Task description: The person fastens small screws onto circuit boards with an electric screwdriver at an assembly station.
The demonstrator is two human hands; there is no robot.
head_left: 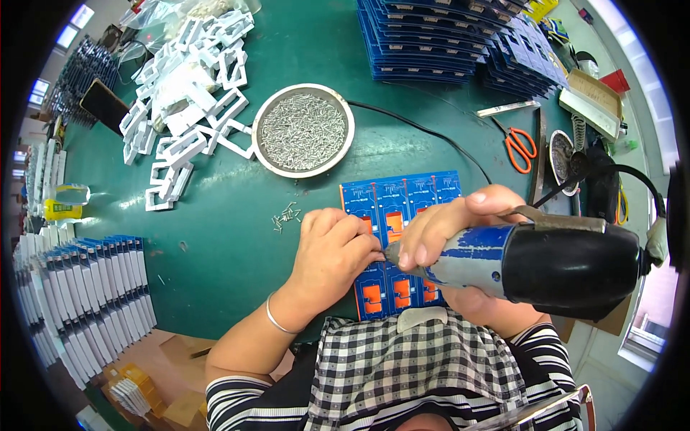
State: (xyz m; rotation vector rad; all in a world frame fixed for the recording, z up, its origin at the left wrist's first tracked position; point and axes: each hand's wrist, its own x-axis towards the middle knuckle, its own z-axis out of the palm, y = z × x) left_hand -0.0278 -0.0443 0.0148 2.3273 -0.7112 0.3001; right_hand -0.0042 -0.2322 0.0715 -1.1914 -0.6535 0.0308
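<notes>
Left hand (334,251): fingers pinched narrow at the tip of the driver, holding something too small to make out, perhaps a screw; the palm rests on the blue rectangular circuit panel with orange cut-outs (395,197).
Right hand (449,230): wrapped tight around the blue-and-black electric screwdriver (525,262), thumb across its top.
Driver axis: the long axis runs roughly from 3 o'clock to 9 o'clock, nose toward the left hand; the tip meets the left fingertips over the panel's middle.
Panel: lies flat on the green table (215,244), straight ahead of the person's body, long side running from 12 to 6 o'clock; its near end slips under the checked apron.
Nearer hand: both sit on the panel; the left one covers its left edge.
Loose screws (286,215): a small scatter at 10 o'clock from the left hand, near.
Round metal sieve dish of screws (303,131): at 12 o'clock from the left hand, apart.
White plastic frames (190,100): heaped at 11 o'clock, well apart.
Orange-handled scissors (519,147): at 1 o'clock from the right hand.
Open room: bare green surface to the left of the panel; stacked blue boards (431,39) line the far edge.
</notes>
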